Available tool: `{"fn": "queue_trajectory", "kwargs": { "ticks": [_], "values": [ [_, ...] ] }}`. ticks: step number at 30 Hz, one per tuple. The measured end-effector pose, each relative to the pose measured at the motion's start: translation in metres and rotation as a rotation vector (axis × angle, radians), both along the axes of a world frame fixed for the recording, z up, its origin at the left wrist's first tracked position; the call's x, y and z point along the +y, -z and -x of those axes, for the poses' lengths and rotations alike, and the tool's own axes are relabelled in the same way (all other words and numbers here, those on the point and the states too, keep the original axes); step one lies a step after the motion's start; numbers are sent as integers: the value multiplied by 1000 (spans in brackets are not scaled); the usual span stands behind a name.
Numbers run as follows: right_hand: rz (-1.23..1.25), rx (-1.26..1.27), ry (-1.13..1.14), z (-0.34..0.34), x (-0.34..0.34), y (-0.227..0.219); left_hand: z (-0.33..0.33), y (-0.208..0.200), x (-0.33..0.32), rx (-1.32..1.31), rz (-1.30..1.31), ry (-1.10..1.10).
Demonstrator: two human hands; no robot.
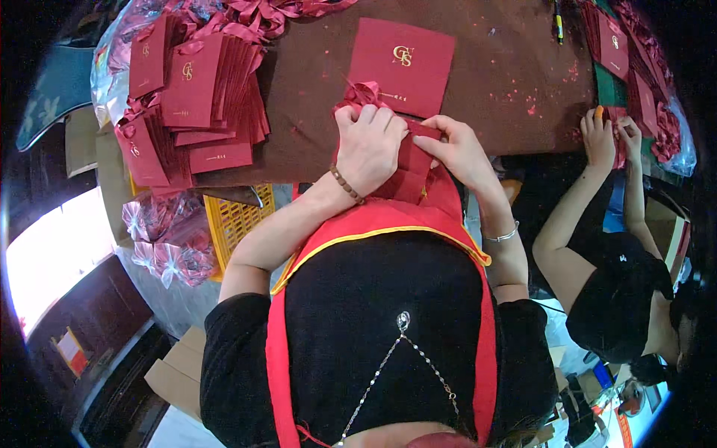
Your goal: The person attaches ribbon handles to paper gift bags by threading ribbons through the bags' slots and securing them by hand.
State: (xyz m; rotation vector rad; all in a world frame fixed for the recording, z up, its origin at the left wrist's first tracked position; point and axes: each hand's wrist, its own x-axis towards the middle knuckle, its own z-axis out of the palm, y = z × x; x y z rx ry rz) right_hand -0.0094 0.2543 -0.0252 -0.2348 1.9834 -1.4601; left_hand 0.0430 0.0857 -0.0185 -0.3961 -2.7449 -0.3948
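A dark red paper gift bag (414, 162) is between my hands at the table's near edge, in front of my red apron. My left hand (368, 151) is closed over its left side, fingers curled at the upper edge. At the upper right corner, my right hand (461, 154) pinches the bag between thumb and fingers. A shiny red ribbon (364, 92) bunches just beyond my left knuckles. Past my hands lies a flat red bag (403, 56) with a gold emblem. My fingers hide part of the held bag.
Stacks of red gift bags (196, 86) with ribbons stand at the left on the brown-covered table (314, 142). A yellow crate (233, 228) and plastic-wrapped bundles (170, 239) sit below. A pen (558, 24) lies far right. A co-worker's hands (609, 138) handle red material beside more bags (614, 48).
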Motion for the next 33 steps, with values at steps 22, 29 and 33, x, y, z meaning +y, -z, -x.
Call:
{"fn": "queue_trajectory", "kwargs": {
  "ticks": [22, 29, 33],
  "values": [
    [47, -97, 53, -9, 8, 5, -1, 2, 12, 155, 45, 126],
    [116, -62, 16, -3, -2, 3, -2, 2, -3, 128, 69, 112],
    [146, -91, 37, 2, -15, -2, 5, 7, -13, 132, -98, 31]
  ]
}}
